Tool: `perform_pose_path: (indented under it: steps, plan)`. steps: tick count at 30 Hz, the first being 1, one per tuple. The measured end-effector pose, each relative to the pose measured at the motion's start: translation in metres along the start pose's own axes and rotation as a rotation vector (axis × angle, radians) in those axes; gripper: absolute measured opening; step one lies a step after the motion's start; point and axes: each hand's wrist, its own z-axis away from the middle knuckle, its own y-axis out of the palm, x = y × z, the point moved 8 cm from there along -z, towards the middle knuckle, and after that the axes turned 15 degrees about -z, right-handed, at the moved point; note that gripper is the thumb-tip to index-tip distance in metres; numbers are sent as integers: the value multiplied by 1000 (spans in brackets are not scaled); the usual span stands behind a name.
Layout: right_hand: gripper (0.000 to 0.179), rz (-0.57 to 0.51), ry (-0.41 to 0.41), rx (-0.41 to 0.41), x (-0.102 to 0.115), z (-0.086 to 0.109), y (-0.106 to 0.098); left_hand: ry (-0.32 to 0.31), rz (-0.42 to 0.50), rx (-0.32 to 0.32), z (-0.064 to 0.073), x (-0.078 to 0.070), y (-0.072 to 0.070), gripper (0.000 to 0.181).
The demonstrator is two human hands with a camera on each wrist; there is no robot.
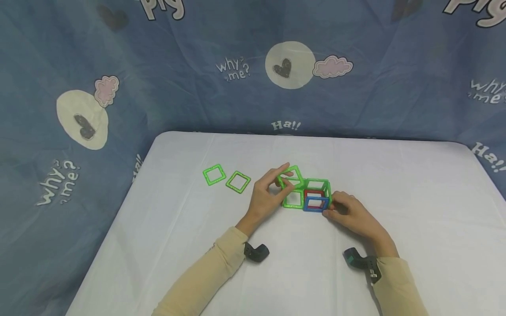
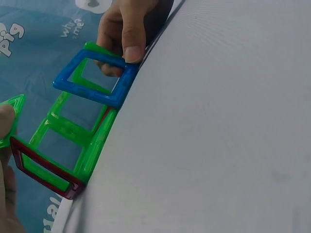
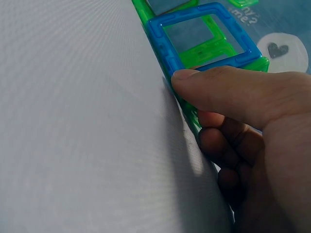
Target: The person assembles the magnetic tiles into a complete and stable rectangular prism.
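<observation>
My left hand [image 1: 265,199] pinches a green square magnetic tile [image 1: 301,174], tilted at the upper left of a joined tile structure [image 1: 294,206]. The structure has mostly green square frames, with a blue tile [image 1: 315,211] at its front right and a red tile [image 1: 314,191] seen behind. My right hand [image 1: 352,215] grips the structure's right end. In the right wrist view, its thumb [image 3: 214,90] presses at a corner of the blue tile, and the other fingers curl beneath. A dark red tile [image 2: 46,170] stands at the structure's near end in the left wrist view.
Two loose green square tiles [image 1: 214,174] [image 1: 238,181] lie on the white table [image 1: 189,263] left of my left hand. A blue printed cloth [image 1: 197,101] hangs behind the table's far edge. Both wrists wear dark camera mounts [image 1: 257,253].
</observation>
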Motion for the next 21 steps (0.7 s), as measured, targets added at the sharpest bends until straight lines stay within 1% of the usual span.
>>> perform_pose_path:
  steps: [2, 5, 6, 7, 10, 13, 14, 15, 21]
  plan:
    - [19, 5, -11, -5, 1, 0, -1, 1, -35, 6, 2, 5, 5, 53]
    - [19, 1, -24, -12, 2, -1, -1, 23, -60, 29, 9, 11, 14, 54]
    - [18, -2, -18, -15, 2, -1, -2, 33, -64, 38, 11, 10, 16, 54]
    - [18, -4, -20, -20, 1, -1, -2, 37, -70, 48, 12, 6, 15, 54]
    - [16, -4, -20, -32, 1, -1, -2, 68, -94, 52, 15, 4, 17, 53]
    - [14, 5, -26, -45, 0, -2, -3, 84, -124, 46, 15, 5, 18, 52]
    - [14, 7, -26, -47, 1, -2, -4, 97, -134, 43, 15, 9, 20, 52]
    - [14, 7, -24, -48, 0, -3, -4, 102, -140, 45, 15, 9, 20, 52]
    - [14, -3, -18, -51, -1, -1, -5, 117, -156, 98, 15, 7, 25, 52]
